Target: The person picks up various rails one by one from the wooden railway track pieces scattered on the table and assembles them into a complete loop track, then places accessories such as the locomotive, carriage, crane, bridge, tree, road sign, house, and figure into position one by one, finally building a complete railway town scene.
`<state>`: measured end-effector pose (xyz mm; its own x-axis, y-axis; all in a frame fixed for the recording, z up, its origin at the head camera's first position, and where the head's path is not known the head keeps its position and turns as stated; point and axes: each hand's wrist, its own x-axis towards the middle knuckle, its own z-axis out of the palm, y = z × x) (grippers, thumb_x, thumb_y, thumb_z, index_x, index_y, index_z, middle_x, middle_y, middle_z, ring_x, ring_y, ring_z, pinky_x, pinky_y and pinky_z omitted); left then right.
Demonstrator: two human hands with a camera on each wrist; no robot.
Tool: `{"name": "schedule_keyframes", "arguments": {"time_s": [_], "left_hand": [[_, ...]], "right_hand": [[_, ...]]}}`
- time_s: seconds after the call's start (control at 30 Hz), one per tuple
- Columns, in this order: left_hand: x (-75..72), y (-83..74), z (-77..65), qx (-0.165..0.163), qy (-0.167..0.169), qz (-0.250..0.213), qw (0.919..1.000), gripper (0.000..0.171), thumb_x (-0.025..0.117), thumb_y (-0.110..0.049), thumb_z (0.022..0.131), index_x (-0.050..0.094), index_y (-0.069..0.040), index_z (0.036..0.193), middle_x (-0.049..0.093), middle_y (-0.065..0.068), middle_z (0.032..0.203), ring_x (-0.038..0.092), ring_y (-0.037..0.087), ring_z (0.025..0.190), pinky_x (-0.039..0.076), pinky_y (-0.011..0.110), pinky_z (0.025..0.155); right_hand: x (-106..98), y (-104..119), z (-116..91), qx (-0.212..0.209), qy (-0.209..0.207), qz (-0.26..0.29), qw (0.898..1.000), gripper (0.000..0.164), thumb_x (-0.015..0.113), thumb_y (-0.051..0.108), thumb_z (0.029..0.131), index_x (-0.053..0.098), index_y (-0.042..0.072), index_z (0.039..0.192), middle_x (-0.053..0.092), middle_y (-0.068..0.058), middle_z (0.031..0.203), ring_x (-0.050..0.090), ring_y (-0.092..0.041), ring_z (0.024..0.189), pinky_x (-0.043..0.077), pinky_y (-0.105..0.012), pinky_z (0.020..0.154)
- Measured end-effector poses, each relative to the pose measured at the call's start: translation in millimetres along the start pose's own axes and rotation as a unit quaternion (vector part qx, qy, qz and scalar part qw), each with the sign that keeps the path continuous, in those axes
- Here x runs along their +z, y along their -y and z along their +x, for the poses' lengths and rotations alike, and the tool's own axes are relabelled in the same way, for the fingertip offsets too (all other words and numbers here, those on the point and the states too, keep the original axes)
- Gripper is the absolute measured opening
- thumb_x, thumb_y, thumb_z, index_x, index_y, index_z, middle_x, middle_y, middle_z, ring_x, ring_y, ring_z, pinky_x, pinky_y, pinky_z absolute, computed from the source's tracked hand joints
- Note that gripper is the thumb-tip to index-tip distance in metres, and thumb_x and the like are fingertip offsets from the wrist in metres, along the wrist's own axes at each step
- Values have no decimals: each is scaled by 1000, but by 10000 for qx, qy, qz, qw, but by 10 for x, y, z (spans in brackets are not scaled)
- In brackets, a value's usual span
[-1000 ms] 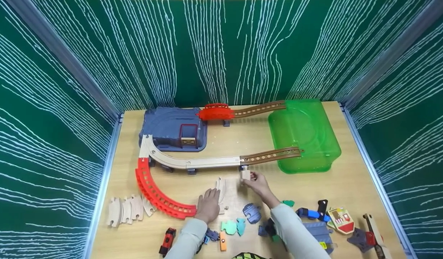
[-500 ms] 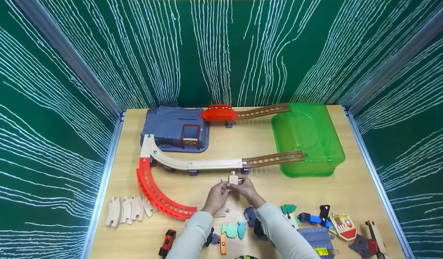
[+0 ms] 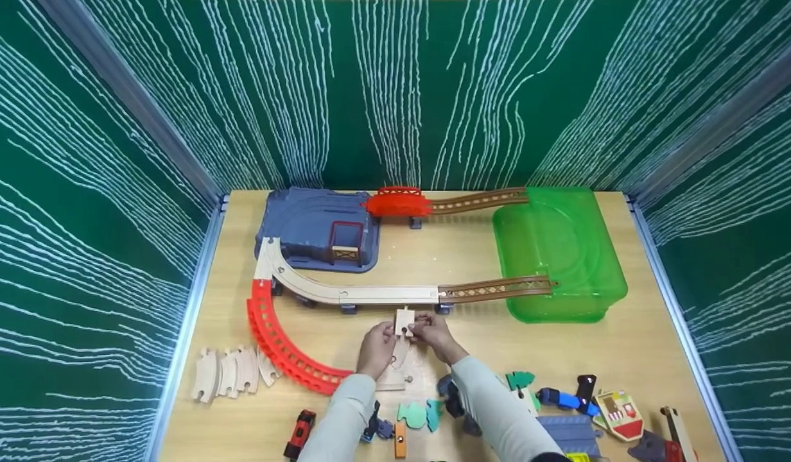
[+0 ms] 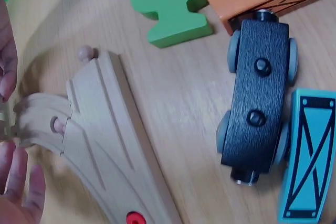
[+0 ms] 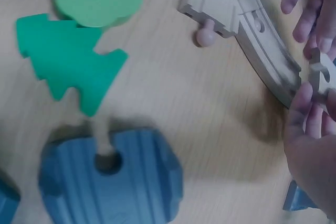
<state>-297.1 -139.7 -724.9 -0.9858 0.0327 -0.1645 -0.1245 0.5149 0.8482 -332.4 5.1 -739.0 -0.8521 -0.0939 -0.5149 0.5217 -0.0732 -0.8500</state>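
Observation:
A short wooden track piece (image 3: pixel 404 317) is pinched in my right hand (image 3: pixel 436 337), its peg pointing away from me. From the other side, the fingertips of my left hand (image 3: pixel 375 351) hold its left edge. At its near end, a curved wooden track (image 3: pixel 400 353) lines up with it; the right wrist view shows this curve (image 5: pixel 268 51) right at the short piece (image 5: pixel 317 77). That curve's other end joins a wooden switch track (image 4: pixel 113 129) with a red dot, which in the head view lies beside the red curved track (image 3: pixel 293 359).
Beyond the hands runs a raised wooden track (image 3: pixel 389 294), joined to a brown track (image 3: pixel 495 289) reaching the green bin (image 3: pixel 562 256). A grey-blue base (image 3: pixel 299 224) stands back left. Loose wooden curves (image 3: pixel 225 372) lie left; a red train (image 3: pixel 300 433) and green trees (image 3: pixel 413 416) lie near.
My right hand has brought the short track piece left and toward me, to the curved track's end. My left hand has lifted off the table and moved up to the piece.

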Motion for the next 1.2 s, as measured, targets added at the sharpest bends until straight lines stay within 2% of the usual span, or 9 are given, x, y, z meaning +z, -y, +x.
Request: {"name": "schedule_keyframes", "arguments": {"time_s": [0.23, 0.37, 0.47, 0.53, 0.7, 0.87, 0.93, 1.07, 1.2], "left_hand": [[-69, 22, -94, 452, 665, 1802, 9803, 42, 54, 6, 75, 54, 1, 117, 55, 8, 111, 53, 24, 102, 41, 33, 89], [-59, 3, -125, 589, 969, 2616, 9585, 46, 58, 1, 74, 52, -3, 120, 53, 5, 117, 52, 22, 105, 43, 33, 87], [-36, -23, -113, 731, 987, 3027, 9451, 52, 65, -5, 73, 50, -5, 123, 50, 4, 121, 51, 22, 106, 44, 37, 83], [-24, -32, -98, 799, 974, 3183, 9396, 58, 65, -5, 72, 46, -6, 127, 45, 4, 127, 50, 22, 107, 45, 38, 79], [16, -24, -68, 947, 1001, 3719, 9180, 67, 62, -3, 72, 36, -8, 134, 30, 8, 139, 44, 22, 113, 44, 36, 76], [35, -16, -63, 1017, 1054, 4060, 9021, 67, 56, 1, 74, 33, -7, 135, 24, 8, 143, 33, 21, 124, 40, 38, 88], [34, -16, -62, 1018, 1109, 4063, 9013, 66, 55, 2, 74, 32, -7, 136, 23, 7, 143, 28, 21, 127, 37, 39, 92], [34, 3, -53, 1005, 1188, 3914, 9070, 62, 52, 3, 76, 33, -4, 135, 21, 10, 143, 27, 22, 128, 36, 37, 95], [54, 40, -54, 936, 1197, 3836, 9109, 60, 52, -1, 79, 32, -5, 135, 19, 10, 144, 31, 21, 125, 35, 33, 96]], "right_hand": [[20, -50, 187, -72, -596, -405, 9974, 24, 58, -7, 79, 46, -13, 98, 52, -14, 80, 56, -20, 66, 52, -36, 64], [-206, -766, 854, -1076, -348, -617, 9917, 19, 65, 1, 75, 55, -2, 91, 54, -7, 69, 55, -16, 58, 50, -29, 50], [-423, -1405, 1480, -1434, -264, -894, 9853, 20, 67, 5, 74, 58, 4, 92, 56, -7, 66, 56, -17, 56, 49, -29, 46], [-453, -1562, 1648, -1356, -384, -1106, 9838, 22, 67, 6, 73, 57, 2, 93, 57, -10, 68, 57, -19, 56, 49, -32, 45], [-368, -1432, 1555, -1658, -769, -1781, 9669, 17, 71, 17, 71, 56, 10, 76, 53, -1, 61, 51, -13, 53, 42, -26, 42], [-191, -933, 1159, -1843, -953, -2616, 9426, 14, 67, 18, 75, 59, 8, 80, 55, -5, 65, 51, -20, 60, 42, -30, 53], [-149, -886, 1124, -2077, -1013, -2726, 9340, 14, 68, 19, 75, 59, 9, 79, 54, -4, 64, 49, -19, 59, 40, -29, 53], [-91, -858, 1114, -2028, -967, -2675, 9370, 14, 66, 19, 77, 58, 9, 78, 52, -4, 65, 47, -19, 59, 39, -29, 53], [-158, -1139, 1348, -2110, -918, -2529, 9397, 15, 67, 19, 75, 55, 12, 69, 47, 0, 61, 44, -16, 55, 36, -28, 50]]}}
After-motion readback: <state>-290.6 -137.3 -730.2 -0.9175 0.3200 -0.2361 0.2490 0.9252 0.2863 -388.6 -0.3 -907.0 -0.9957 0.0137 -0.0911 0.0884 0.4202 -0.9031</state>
